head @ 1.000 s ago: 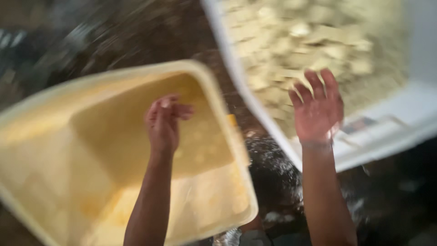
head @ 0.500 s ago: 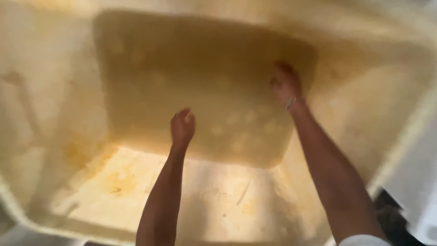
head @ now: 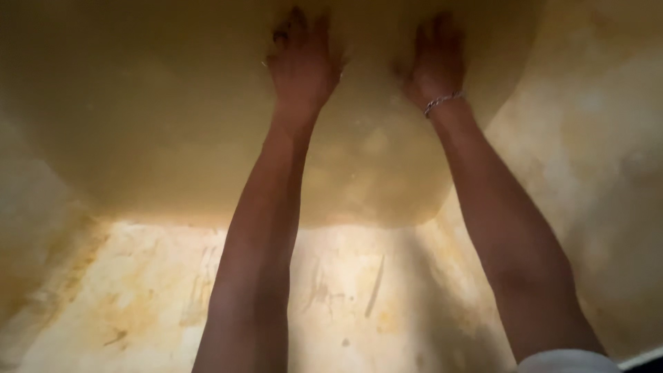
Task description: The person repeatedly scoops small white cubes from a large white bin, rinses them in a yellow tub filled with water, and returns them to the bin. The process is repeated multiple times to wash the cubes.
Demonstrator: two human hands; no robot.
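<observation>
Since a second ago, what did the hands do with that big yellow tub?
Both hands went down deep into the yellow tub. The left hand and the right hand, which were up in the air over it, now lie flat with fingers spread on its bottom. The white tray of pale pieces has gone out of view. The hands hold nothing, as before, and the tub looks empty and stained.

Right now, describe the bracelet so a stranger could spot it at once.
A big yellow tub fills the view, and both hands press flat on its bottom. The bracelet is a thin silvery chain on the right hand's wrist; the left hand's wrist is bare.
</observation>
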